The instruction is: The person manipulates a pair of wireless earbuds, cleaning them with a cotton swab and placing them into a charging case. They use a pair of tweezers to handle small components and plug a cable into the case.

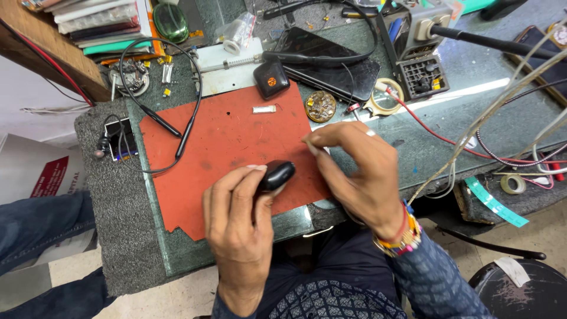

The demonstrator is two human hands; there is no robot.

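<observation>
At frame centre, the left hand point(239, 221) grips one black earbud case point(276, 175) while the right hand point(357, 171) pinches something tiny above one red mat point(224, 142).

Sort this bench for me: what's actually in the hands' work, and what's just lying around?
In hand:
- left hand gripping a small black case
- right hand, fingertips pinched beside it
- red work mat beneath

Lying about:
- neckband earphones
- dark phone
- tape roll
- round tin of small parts
- red wire
</observation>
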